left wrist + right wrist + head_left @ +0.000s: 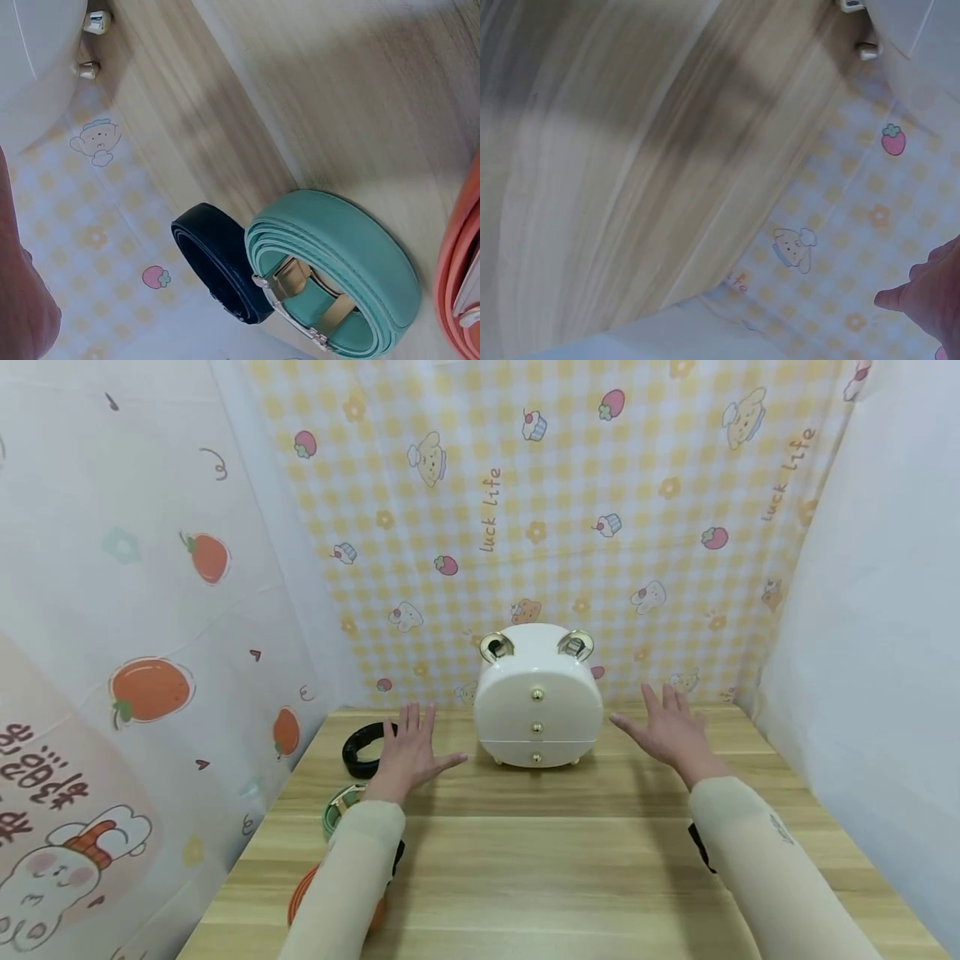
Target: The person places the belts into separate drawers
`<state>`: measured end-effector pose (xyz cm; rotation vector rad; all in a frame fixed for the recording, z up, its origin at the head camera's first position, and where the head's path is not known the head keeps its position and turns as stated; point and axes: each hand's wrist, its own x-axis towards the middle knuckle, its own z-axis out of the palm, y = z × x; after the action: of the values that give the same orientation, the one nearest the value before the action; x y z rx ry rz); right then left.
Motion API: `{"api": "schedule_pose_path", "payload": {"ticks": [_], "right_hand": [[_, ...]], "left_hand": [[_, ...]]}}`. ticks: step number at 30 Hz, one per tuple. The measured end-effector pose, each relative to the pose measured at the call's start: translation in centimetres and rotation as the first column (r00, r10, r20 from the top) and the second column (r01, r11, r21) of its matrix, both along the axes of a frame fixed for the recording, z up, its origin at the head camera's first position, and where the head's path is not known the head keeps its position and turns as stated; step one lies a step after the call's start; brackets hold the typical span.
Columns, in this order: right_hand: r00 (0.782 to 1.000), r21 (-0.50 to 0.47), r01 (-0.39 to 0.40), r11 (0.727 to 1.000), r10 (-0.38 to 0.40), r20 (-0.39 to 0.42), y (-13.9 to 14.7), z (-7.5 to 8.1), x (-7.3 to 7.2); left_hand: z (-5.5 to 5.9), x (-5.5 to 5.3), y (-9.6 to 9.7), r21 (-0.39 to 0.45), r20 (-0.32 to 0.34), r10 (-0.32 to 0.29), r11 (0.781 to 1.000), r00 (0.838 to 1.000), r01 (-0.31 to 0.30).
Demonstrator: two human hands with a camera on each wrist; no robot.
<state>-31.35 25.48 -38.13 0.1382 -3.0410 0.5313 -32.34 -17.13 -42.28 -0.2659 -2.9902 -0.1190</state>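
Observation:
At the back of the wooden table stands a white rounded drawer box (502, 706) with gold knobs and two gold ear-like rings. My left hand (408, 758) is spread to the left of the box, holding nothing. My right hand (667, 728) is held up on the box's other side, fingers extended and nothing in it. Along the table's left side lie a coiled black belt (357, 766), a coiled green belt (367, 247) with a gold-coloured buckle, and a coiled orange belt (452, 281). In the head view, my left hand and sleeve partly cover these belts.
A yellow checked cloth (540, 568) with cartoon prints hangs behind the table (540, 868). A printed white cloth (150, 585) closes the left side, and a plain white one (870, 635) the right.

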Motion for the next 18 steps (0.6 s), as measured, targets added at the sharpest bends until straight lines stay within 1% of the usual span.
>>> {"api": "schedule_pose_path", "payload": {"ticks": [3, 8, 11, 14, 18], "right_hand": [[1.000, -0.020, 0.001, 1.000, -0.001, 0.000, -0.5, 0.7, -0.4], [0.999, -0.059, -0.013, 0.998, 0.011, -0.035, -1.1, 1.6, -0.8], [0.999, -0.086, -0.028, 0.996, 0.025, -0.031, -1.4, 2.0, -1.0], [0.999, -0.108, -0.030, 0.994, 0.027, -0.027, -1.7, 2.4, -1.3], [0.999, -0.164, -0.033, 0.986, 0.032, -0.005, -2.0, 2.7, -1.5]], "left_hand": [[0.2, 0.0, 0.0, 0.004, -0.007, -0.002, 1.000, 1.000, 0.002], [0.7, -0.1, 0.2, 0.010, -0.023, -0.012, 1.000, 1.000, 0.013], [0.9, -0.1, 0.3, 0.012, -0.029, -0.010, 1.000, 1.000, 0.010], [1.2, 0.0, 0.3, 0.036, -0.036, -0.015, 0.999, 0.999, 0.016], [1.4, 0.1, 0.4, 0.058, -0.032, -0.019, 0.998, 0.999, 0.020]]}}
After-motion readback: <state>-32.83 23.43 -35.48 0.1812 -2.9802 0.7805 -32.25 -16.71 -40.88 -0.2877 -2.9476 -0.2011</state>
